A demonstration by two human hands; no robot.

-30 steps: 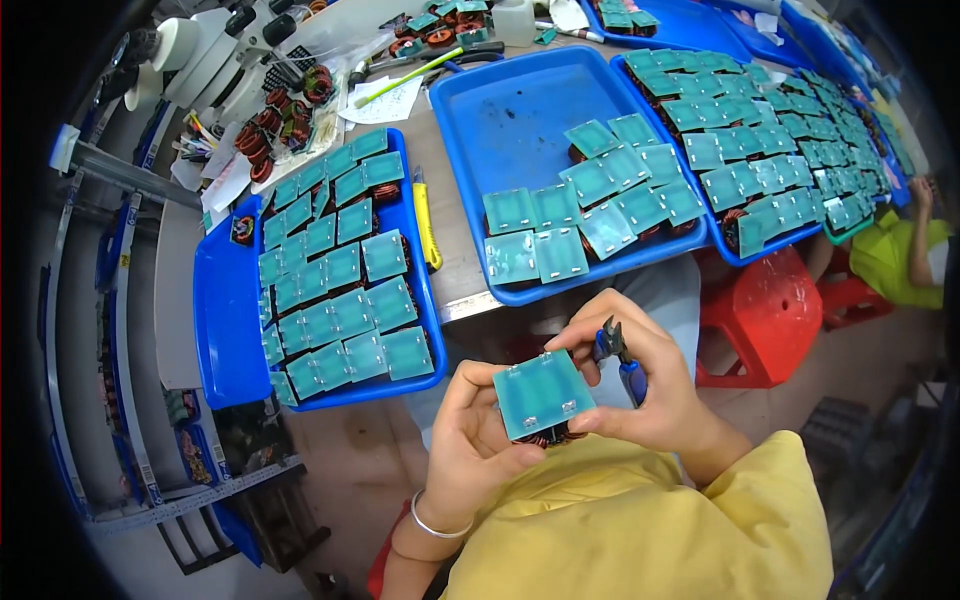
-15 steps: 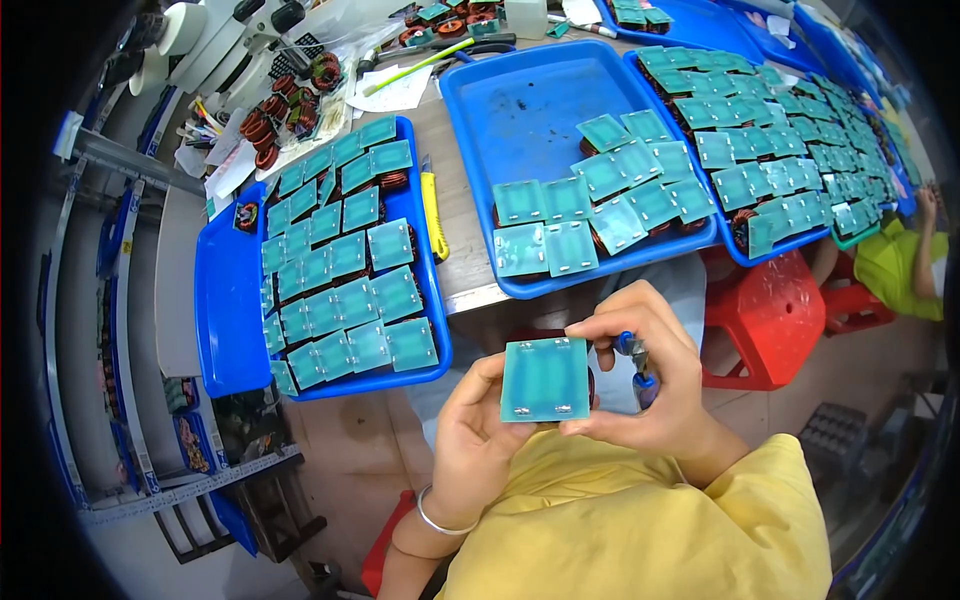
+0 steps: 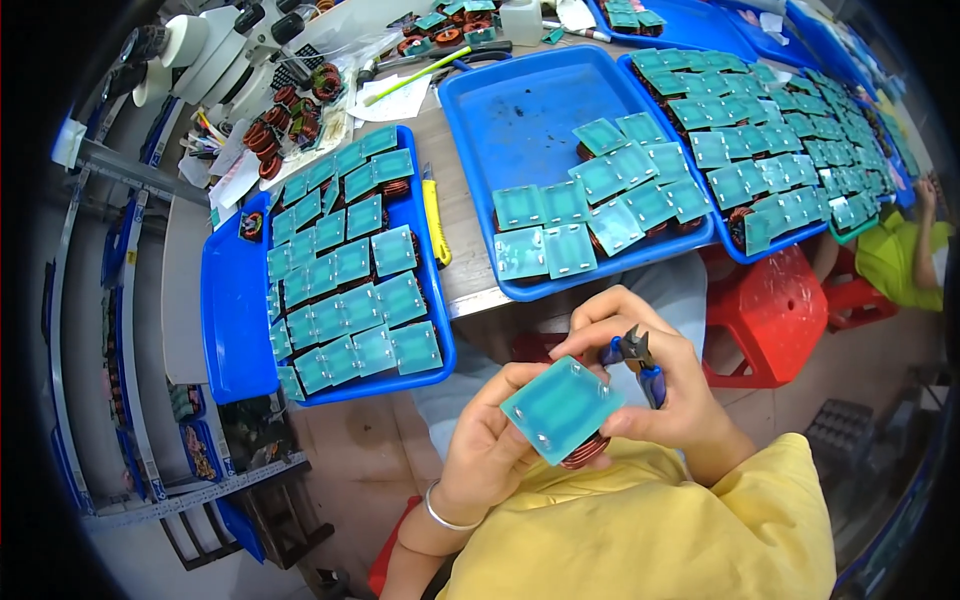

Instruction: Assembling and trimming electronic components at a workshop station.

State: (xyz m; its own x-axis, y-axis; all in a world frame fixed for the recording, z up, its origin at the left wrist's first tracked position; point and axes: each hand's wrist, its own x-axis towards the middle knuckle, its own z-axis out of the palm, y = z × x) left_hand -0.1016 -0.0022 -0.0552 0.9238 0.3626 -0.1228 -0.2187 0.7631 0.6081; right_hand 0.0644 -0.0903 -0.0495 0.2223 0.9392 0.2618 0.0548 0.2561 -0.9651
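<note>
My left hand (image 3: 484,432) is closed round the left side of a square green circuit board (image 3: 562,408). Copper-red wire of a coil (image 3: 586,453) shows beneath the board's lower edge. The board lies tilted, its solder joints facing up near its corners. In my right hand (image 3: 690,405) a pair of blue-handled side cutters (image 3: 636,350) is held with the jaws pointing up. The thumb and fingers of that hand also touch the board's right side. Several boards of the same kind sit in the blue tray (image 3: 520,110) straight ahead.
Another blue tray (image 3: 232,325) of boards stands on the left, with a yellow utility knife (image 3: 436,225) beside it. More loaded trays stretch right. Loose coils (image 3: 265,137) and a microscope (image 3: 205,60) are at the back left. A red stool (image 3: 765,320) and a co-worker's sleeve (image 3: 895,260) are at the right.
The board has turned from square-on to slanted, so the coil below shows more. The cutters have swung up, and their jaws now show above my right hand.
</note>
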